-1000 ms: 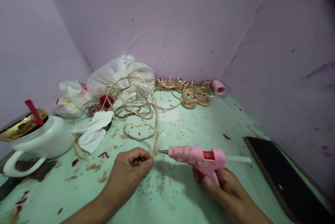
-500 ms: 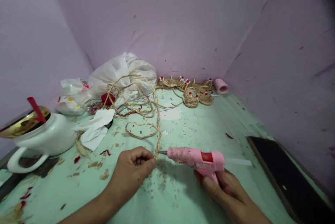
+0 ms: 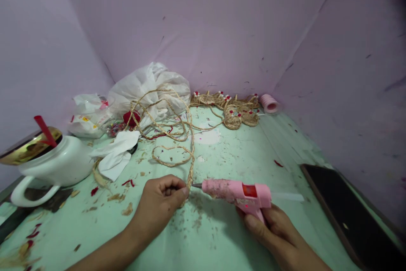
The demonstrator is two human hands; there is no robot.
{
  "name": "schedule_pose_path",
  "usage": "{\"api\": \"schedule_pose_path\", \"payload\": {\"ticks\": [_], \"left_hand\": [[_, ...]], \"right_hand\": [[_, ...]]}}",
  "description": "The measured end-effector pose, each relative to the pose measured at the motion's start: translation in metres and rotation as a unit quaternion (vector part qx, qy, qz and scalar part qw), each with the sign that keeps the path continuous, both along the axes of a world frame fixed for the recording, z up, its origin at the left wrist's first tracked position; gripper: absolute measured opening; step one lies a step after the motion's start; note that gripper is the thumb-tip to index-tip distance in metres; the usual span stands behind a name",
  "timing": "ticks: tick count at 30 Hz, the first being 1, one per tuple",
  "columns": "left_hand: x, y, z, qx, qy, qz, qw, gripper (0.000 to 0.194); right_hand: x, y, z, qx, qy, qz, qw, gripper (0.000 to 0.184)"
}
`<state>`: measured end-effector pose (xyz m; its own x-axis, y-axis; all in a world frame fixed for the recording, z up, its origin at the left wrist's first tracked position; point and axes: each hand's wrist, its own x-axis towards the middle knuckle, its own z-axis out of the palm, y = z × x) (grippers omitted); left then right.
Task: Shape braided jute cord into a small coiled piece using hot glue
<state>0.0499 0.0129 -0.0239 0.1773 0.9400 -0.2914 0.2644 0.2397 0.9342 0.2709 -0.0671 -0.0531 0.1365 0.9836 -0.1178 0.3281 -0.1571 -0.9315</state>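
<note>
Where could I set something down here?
Mostly bare: between the pink glue gun and round tan fibre pieces, left of the flat black phone, or between the wrists. Left is crowded: white ceramic mug, crumpled plastic bag, tan braided cord.

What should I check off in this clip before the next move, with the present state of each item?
1. Braid gripped: ok; the left hand pinches it near its lower end.
2. Glue gun held: ok; the right hand is around its handle.
3. Glue stick loaded: ok; it juts from the gun's rear.
4. Nozzle touching the braid: cannot tell; its tip is right beside it.
5. Left fingers well away from the nozzle: not ok, I'd judge; they are close to its tip.
6. Glue hot: cannot tell; only a red light shows.
</note>
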Motion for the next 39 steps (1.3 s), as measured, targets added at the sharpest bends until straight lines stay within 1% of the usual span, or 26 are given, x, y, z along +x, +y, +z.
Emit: {"api": "schedule_pose_path", "payload": {"ticks": [4, 7, 9, 11, 13, 15, 17, 19, 21, 23, 24, 25, 26, 27, 28, 29, 30, 31, 33, 35, 37, 39], "left_hand": [[0.0, 0.001, -0.003, -0.002, -0.006, -0.002, 1.0, 0.025], [0.0, 0.001, -0.002, -0.005, -0.01, 0.004, 1.0, 0.026], [0.001, 0.002, 0.0, -0.009, -0.009, 0.008, 1.0, 0.026], [0.001, 0.002, 0.002, -0.013, -0.006, 0.008, 1.0, 0.026], [0.001, 0.002, 0.003, -0.017, -0.008, 0.006, 1.0, 0.025], [0.0, 0.001, 0.004, -0.022, -0.008, -0.002, 1.0, 0.024], [-0.002, -0.001, 0.003, -0.023, 0.002, -0.013, 1.0, 0.022], [-0.004, -0.003, 0.003, -0.023, 0.014, -0.019, 0.999, 0.021], [-0.006, -0.005, 0.003, -0.024, 0.023, -0.022, 0.999, 0.02], [-0.006, -0.007, 0.004, -0.029, 0.033, -0.025, 0.999, 0.019], [-0.006, -0.008, 0.005, -0.032, 0.039, -0.027, 0.998, 0.019], [-0.006, -0.008, 0.006, -0.035, 0.042, -0.028, 0.998, 0.018], [-0.005, -0.009, 0.007, -0.037, 0.045, -0.027, 0.998, 0.017], [-0.005, -0.01, 0.008, -0.039, 0.045, -0.028, 0.998, 0.016], [-0.004, -0.012, 0.008, -0.042, 0.043, -0.031, 0.998, 0.015], [-0.004, -0.013, 0.009, -0.044, 0.04, -0.035, 0.998, 0.014], [-0.003, -0.015, 0.01, -0.045, 0.036, -0.04, 0.998, 0.013], [-0.003, -0.016, 0.011, -0.044, 0.034, -0.046, 0.997, 0.013], [-0.002, -0.019, 0.011, -0.039, 0.03, -0.06, 0.997, 0.012], [-0.002, -0.021, 0.011, -0.032, 0.028, -0.074, 0.996, 0.013], [-0.003, -0.021, 0.011, -0.032, 0.022, -0.086, 0.996, 0.013], [-0.002, -0.02, 0.012, -0.036, 0.018, -0.089, 0.995, 0.013]], "right_hand": [[-0.001, -0.002, -0.002, -0.005, -0.009, -0.004, 1.0, 0.035], [-0.002, -0.001, 0.001, 0.003, -0.005, -0.002, 1.0, 0.034], [-0.003, 0.002, 0.004, 0.005, 0.022, 0.006, 1.0, 0.035], [-0.001, 0.007, 0.008, 0.012, 0.071, 0.006, 0.997, 0.038], [0.004, 0.016, 0.011, 0.021, 0.121, -0.024, 0.992, 0.04], [0.01, 0.027, 0.014, 0.012, 0.162, -0.079, 0.984, 0.038], [0.018, 0.039, 0.016, -0.024, 0.205, -0.135, 0.969, 0.033], [0.027, 0.048, 0.018, -0.073, 0.246, -0.186, 0.948, 0.027], [0.034, 0.053, 0.023, -0.104, 0.266, -0.2, 0.937, 0.021], [0.037, 0.053, 0.03, -0.112, 0.244, -0.177, 0.947, 0.025], [0.036, 0.051, 0.034, -0.105, 0.209, -0.184, 0.955, 0.031], [0.034, 0.049, 0.039, -0.091, 0.161, -0.205, 0.961, 0.04], [0.029, 0.047, 0.043, -0.066, 0.102, -0.247, 0.961, 0.051], [0.024, 0.045, 0.048, -0.029, 0.047, -0.291, 0.955, 0.062], [0.017, 0.045, 0.053, 0.007, 0.01, -0.301, 0.954, 0.071], [0.009, 0.045, 0.058, 0.034, 0.001, -0.275, 0.961, 0.073], [0.001, 0.048, 0.062, 0.041, 0.017, -0.226, 0.973, 0.068], [-0.007, 0.052, 0.066, 0.022, 0.042, -0.162, 0.986, 0.06], [-0.023, 0.066, 0.071, -0.038, 0.107, -0.065, 0.991, 0.045], [-0.036, 0.082, 0.072, -0.108, 0.173, 0.013, 0.979, 0.035], [-0.044, 0.096, 0.07, -0.179, 0.233, 0.103, 0.95, 0.032], [-0.047, 0.105, 0.066, -0.225, 0.269, 0.166, 0.922, 0.03]]}}
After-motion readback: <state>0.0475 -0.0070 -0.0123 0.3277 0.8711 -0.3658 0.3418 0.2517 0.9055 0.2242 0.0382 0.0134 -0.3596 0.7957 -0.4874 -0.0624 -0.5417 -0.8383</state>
